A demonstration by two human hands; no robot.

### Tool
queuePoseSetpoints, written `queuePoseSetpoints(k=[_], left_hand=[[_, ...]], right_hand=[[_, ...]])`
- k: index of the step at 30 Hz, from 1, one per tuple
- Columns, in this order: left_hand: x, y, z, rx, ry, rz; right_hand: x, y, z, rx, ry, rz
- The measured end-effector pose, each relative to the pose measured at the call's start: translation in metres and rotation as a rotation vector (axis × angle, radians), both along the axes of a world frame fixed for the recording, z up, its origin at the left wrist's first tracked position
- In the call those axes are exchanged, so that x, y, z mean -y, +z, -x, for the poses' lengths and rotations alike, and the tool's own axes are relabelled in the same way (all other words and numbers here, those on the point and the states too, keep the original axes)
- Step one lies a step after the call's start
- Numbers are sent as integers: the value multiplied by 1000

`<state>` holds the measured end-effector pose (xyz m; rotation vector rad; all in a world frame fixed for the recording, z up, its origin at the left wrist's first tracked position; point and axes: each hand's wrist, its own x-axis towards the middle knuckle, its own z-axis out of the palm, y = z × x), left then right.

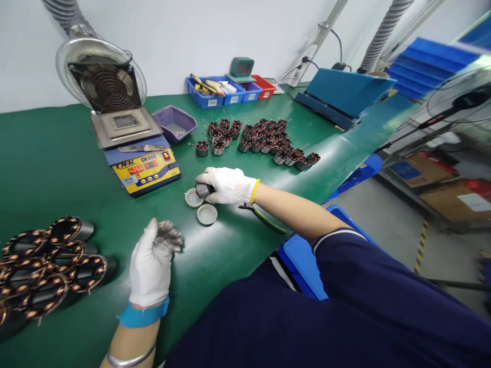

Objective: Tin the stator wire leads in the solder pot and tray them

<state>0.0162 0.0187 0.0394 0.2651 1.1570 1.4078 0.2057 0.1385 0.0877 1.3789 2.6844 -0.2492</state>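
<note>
In a white glove with a yellow cuff, my right hand (232, 185) grips a small dark stator (204, 190). That stator is tilted over a shallow round dish (191, 199), at its rim; whether it touches the contents is hidden. A second shallow dish (207, 215) with pale grey contents sits just nearer to me. My left hand (151, 268), gloved and with a blue wrist band, hovers or rests low at the left. Its fingers are loosely curled, thumb apart, and nothing shows in them. Cutters with green handles (269, 221) lie beside my right wrist.
Several copper-wound stators (264, 135) stand in groups at the back; larger ones (49, 266) crowd the left front. A yellow-blue solder pot (148, 171) with a fume hood (105, 84) stands left. Behind are a purple tray (176, 122), blue bins (215, 94) and a blue case (341, 94).
</note>
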Motion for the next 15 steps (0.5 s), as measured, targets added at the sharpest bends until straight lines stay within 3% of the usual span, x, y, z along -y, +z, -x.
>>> queuePoseSetpoints(k=[3, 6, 13, 15], left_hand=[[2, 1, -1, 0, -9, 2], [2, 1, -2, 0, -17, 11], [5, -1, -4, 5, -43, 12], [7, -1, -4, 7, -49, 6]], right_hand=[[3, 5, -4, -20, -32, -80], [5, 8, -2, 22, 21, -221], [7, -11, 16, 198, 93, -384], [6, -8, 17, 213, 132, -420]])
